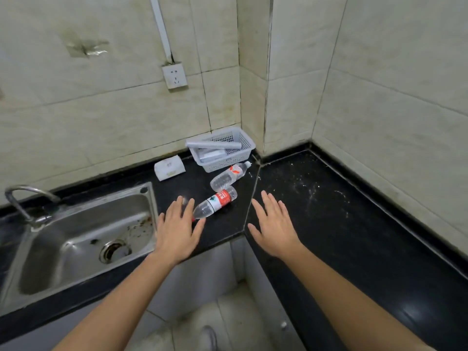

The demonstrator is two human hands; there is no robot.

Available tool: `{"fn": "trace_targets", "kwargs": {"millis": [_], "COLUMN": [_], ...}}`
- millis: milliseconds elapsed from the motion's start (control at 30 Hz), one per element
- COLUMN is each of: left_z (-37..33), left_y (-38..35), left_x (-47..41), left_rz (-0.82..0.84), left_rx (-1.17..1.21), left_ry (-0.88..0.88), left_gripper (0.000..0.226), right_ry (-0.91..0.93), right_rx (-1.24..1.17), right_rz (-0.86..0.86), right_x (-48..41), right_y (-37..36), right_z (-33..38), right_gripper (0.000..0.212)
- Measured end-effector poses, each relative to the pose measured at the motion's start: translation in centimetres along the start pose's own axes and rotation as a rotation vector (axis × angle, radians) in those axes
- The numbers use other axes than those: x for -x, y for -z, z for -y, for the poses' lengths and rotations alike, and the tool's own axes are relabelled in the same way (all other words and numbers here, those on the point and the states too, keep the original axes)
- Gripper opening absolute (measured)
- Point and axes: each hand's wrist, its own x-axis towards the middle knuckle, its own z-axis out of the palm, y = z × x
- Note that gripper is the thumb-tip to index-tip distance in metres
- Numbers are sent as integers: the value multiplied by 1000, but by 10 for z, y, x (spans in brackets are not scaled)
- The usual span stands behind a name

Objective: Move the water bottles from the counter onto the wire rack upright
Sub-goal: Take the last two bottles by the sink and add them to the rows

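Observation:
Two clear plastic water bottles lie on their sides on the black counter (pixel 329 224). The nearer bottle (pixel 215 202) has a red label and its cap end points toward my left hand (pixel 178 228). The farther bottle (pixel 230 174) has a white cap and lies just in front of a white basket. My left hand hovers flat with straight fingers, its fingertips just left of the nearer bottle's neck, holding nothing. My right hand (pixel 273 229) is spread flat over the counter seam to the right of that bottle, also holding nothing. No wire rack is in view.
A white slotted plastic basket (pixel 244 153) with rolled items sits in the wall corner. A white tissue pack (pixel 169 167) lies left of it. A steel sink (pixel 83 239) with a tap (pixel 22 198) fills the left. The counter turns an L to the right.

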Motion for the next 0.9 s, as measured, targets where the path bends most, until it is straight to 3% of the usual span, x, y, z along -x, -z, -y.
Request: {"fn": "trace_targets", "kwargs": {"millis": [200, 400, 533, 667, 800, 900], "left_z": [63, 105, 118, 119, 98, 65], "left_y": [-56, -98, -121, -142, -162, -171], "left_x": [-108, -218, -269, -311, -346, -361], "left_rz": [291, 428, 504, 529, 459, 475], "left_rx": [-125, -63, -59, -23, 116, 189], "left_ry": [34, -14, -60, -88, -141, -187], "left_gripper": [70, 67, 66, 63, 53, 54], "right_ry": [-115, -144, -50, 171, 365, 217], "right_rx": [108, 53, 65, 176, 211, 116], "right_rz": [326, 415, 420, 522, 521, 434], "right_x": [-86, -184, -234, -259, -264, -251], "right_y": [-51, -91, -121, -163, -185, -190], "right_z": [-6, 21, 47, 56, 32, 8], "right_gripper": [76, 80, 86, 99, 77, 63]}}
